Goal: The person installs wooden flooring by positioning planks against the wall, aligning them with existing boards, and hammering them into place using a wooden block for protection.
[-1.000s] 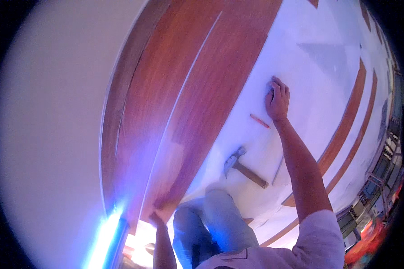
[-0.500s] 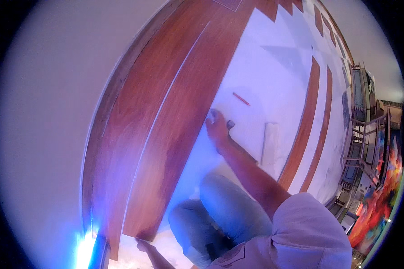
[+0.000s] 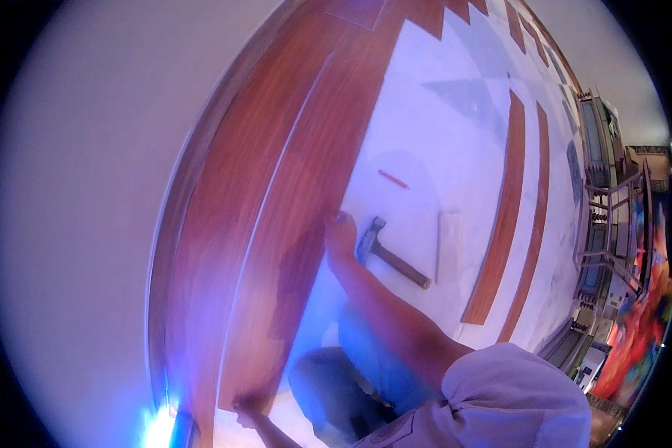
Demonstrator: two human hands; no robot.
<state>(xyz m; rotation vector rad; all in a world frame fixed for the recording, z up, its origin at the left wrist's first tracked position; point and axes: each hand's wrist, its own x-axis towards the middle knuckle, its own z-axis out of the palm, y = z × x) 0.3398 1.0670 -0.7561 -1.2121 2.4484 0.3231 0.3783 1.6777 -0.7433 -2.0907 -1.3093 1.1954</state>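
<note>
A long reddish-brown floorboard (image 3: pixel 299 246) lies beside a laid row of boards (image 3: pixel 231 172), with a thin pale gap between them. My left hand (image 3: pixel 251 411) closes on the board's near end, at its corner. Farther along, my right hand (image 3: pixel 341 235) is closed on the right-hand edge of the same board, its fingertips partly hidden. Just right of that hand, a hammer (image 3: pixel 399 263) with a dark head and wooden handle rests on the pale underlay. Beyond it lies a red pencil (image 3: pixel 394 179).
A pale bar (image 3: pixel 448 246) lies right of the hammer, then two narrow board strips (image 3: pixel 499 231). Along the left runs a wall (image 3: pixel 82 224). A bright lamp (image 3: pixel 160 429) glows at lower left. Wooden furniture (image 3: pixel 597 164) and a colourful picture (image 3: pixel 638 321) stand at far right.
My right hand has come nearer along the board's edge, and its forearm no longer covers the hammer. My left hand stays at the board's near end. The view has shifted slightly.
</note>
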